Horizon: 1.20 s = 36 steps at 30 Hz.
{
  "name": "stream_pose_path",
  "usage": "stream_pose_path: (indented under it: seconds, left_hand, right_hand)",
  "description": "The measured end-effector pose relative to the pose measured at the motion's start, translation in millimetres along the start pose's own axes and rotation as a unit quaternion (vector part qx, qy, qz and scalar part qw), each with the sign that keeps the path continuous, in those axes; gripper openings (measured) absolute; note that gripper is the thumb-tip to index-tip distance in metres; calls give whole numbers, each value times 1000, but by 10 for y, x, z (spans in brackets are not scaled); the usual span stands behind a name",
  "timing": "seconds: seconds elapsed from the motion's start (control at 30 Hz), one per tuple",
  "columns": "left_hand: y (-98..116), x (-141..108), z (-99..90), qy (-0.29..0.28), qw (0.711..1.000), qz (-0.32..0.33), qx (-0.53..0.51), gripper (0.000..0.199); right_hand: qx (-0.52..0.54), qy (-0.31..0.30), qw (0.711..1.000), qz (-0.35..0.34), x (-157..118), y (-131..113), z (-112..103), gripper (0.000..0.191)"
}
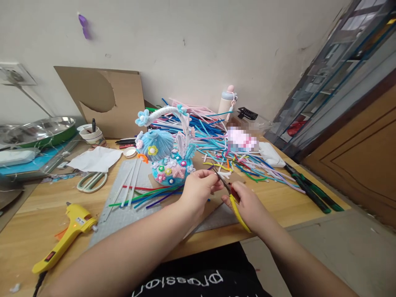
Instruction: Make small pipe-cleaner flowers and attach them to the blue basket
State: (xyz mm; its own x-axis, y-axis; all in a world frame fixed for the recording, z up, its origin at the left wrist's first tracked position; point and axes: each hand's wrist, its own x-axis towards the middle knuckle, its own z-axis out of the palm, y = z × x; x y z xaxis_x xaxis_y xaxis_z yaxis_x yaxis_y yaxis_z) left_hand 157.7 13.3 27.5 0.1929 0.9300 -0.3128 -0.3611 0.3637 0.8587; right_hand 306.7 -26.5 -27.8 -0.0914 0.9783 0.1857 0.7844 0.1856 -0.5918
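Observation:
My right hand is closed round the yellow-handled scissors, whose dark blades point up and left toward my other hand. The fingers of my left hand are pinched together beside the blade tips; what they hold is too small to name. Just behind and left of that hand stands a blue pipe-cleaner craft with coloured flowers and a white arched stem. Green, blue, red and purple pipe cleaners lie in front of it on the grey cutting mat.
A yellow glue gun and pale-handled scissors lie at left. Behind are cardboard, a paper cup, heaped pipe cleaners and a bottle. Green-handled tools rest near the right edge.

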Motion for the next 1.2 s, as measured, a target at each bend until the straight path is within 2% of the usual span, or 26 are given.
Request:
stream_pose_path:
  seconds: [0.33, 0.47, 0.5, 0.6, 0.7, 0.77, 0.9, 1.07, 1.13, 1.2]
  left_hand:
    - [-14, 501, 247, 7, 998, -6, 54, 24]
    - [-68, 684, 354, 13, 997, -23, 75, 10]
    - [-87, 722, 372, 14, 996, -29, 79, 13]
    - [-135, 807, 397, 15, 996, -37, 79, 24]
    - [-135, 822, 362, 6, 997, -34, 64, 17]
    - [-94, 770, 295, -18, 998, -33, 48, 8]
    - [55, 511, 77, -97, 994, -49, 24, 6]
    - [218, 42, -345, -142, 989, -40, 23, 16]
    - [254, -156, -581, -135, 989, -17, 50, 16]
    - [277, -347, -850, -91, 987, -9, 134, 17]
  right_hand:
    - [-59, 1, 998, 34, 271, 234, -93, 34]
    - [-76, 4, 996, 44, 406, 357, -92, 38]
    - [-81, 4, 996, 48, 429, 386, -82, 40]
    - [-95, 3, 994, 63, 473, 465, -46, 42]
    - [-107, -5, 991, 81, 505, 540, -52, 44]
    - [-119, -7, 988, 98, 538, 590, -95, 44]
    - [-156, -3, 979, 132, 638, 665, -201, 44]
    - [-183, -2, 977, 114, 731, 652, -233, 33]
    - [-188, 9, 978, 91, 720, 620, -218, 32]
    - [-188, 19, 980, 69, 673, 572, -186, 31]
